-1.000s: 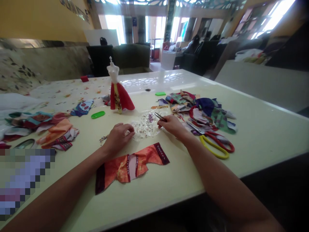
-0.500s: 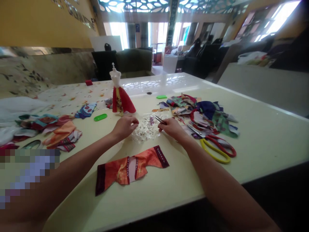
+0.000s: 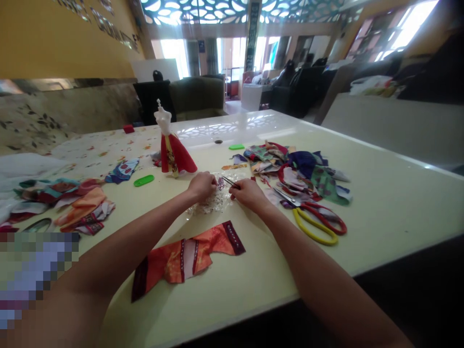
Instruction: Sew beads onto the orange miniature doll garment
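Observation:
My left hand (image 3: 202,187) rests with curled fingers on the upper left of a clear plastic sheet (image 3: 208,206) scattered with small beads. My right hand (image 3: 250,193) pinches slim metal tweezers (image 3: 229,181), whose tips point left toward a small purple beaded piece (image 3: 220,183) on the sheet. Below my hands lies an orange-red printed fabric garment piece (image 3: 184,261). Beyond them stands a white dress form (image 3: 163,121) wearing a red and yellow doll dress (image 3: 174,154). My left hand's fingertips are hidden.
Heaps of patterned fabric scraps (image 3: 295,169) lie to the right, with yellow-and-red-handled scissors (image 3: 317,223) at their front. More scraps (image 3: 61,200) lie left, near a green plastic piece (image 3: 144,180). The table's front edge (image 3: 297,290) runs below my right forearm.
My left hand has moved right and farther up the plastic sheet, closer to the tweezers. My right hand stays near the sheet's right side. The whole view has shifted slightly.

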Available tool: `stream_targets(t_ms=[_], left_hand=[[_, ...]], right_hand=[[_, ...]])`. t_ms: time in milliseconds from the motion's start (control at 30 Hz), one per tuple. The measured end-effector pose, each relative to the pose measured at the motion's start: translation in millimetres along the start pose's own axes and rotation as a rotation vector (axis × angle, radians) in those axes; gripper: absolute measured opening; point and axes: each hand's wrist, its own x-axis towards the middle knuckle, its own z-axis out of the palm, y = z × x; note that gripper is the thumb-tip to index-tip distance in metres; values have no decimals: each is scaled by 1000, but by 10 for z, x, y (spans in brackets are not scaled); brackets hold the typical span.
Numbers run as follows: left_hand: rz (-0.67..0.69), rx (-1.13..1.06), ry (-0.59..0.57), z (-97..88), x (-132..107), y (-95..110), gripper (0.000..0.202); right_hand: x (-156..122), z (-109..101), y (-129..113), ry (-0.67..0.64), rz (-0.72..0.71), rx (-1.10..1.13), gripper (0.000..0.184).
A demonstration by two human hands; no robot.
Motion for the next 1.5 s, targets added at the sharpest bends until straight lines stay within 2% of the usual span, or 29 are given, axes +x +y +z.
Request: stream_targets(t_ms=[233, 433, 667, 967, 1500], left_hand=[[-44, 1, -96, -7, 36, -44, 18], [-63, -11, -198, 18, 41, -73, 28], [-60, -16, -203, 35, 64, -106, 27], [-73, -52, -262, 56, 65, -126, 29], [-23, -145, -252, 53, 89, -178, 29]], right_hand=[[-11, -10, -26, -16, 5, -76, 24], [-12, 57, -37, -56, -22, -150, 25], [25, 134, 7, -100, -42, -204, 29], [32, 187, -3, -82, -147, -188, 32], [21, 204, -36, -116, -147, -254, 30]])
